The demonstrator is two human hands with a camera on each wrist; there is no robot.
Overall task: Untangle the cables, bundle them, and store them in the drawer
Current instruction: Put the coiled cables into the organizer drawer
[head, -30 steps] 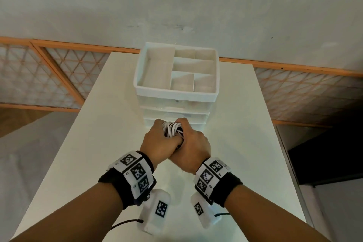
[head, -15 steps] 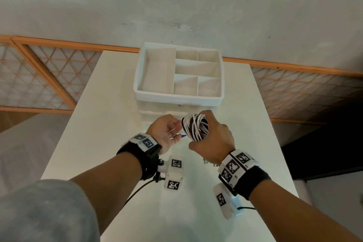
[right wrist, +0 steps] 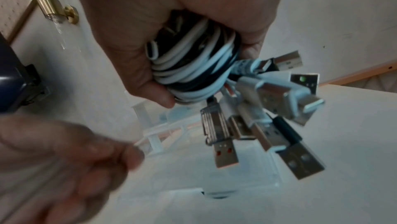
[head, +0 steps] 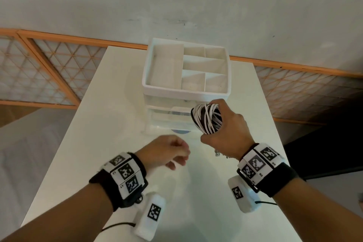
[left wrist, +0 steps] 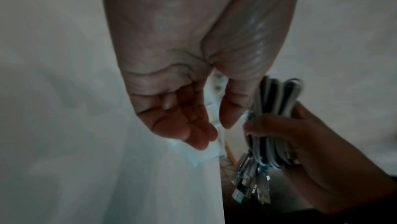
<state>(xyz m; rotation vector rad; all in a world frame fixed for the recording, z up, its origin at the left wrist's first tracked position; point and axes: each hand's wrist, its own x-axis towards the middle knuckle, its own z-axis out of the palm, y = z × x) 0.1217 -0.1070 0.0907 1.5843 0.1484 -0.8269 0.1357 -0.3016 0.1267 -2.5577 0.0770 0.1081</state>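
Note:
A coiled bundle of white and black cables (head: 207, 119) sits in my right hand (head: 225, 125), whose fingers wrap around it, in front of the right side of the clear drawers (head: 167, 116). Several USB plugs (right wrist: 268, 117) hang from the bundle (right wrist: 193, 67) in the right wrist view. My left hand (head: 178, 155) hovers over the table, nearer to me and left of the bundle, fingers loosely curled and empty (left wrist: 193, 125). The drawer fronts look closed. The white drawer unit carries an open divided tray (head: 185, 92) on top.
The white table (head: 110, 124) runs from me to the wall, with its side edges close on both sides of the drawer unit. An orange-framed lattice panel (head: 49, 76) stands behind, and a dark object (head: 324, 153) lies to the right, below table level.
My left hand let go of the bundle and drew back toward me. The right hand carried the bundle to the right, up against the drawer fronts.

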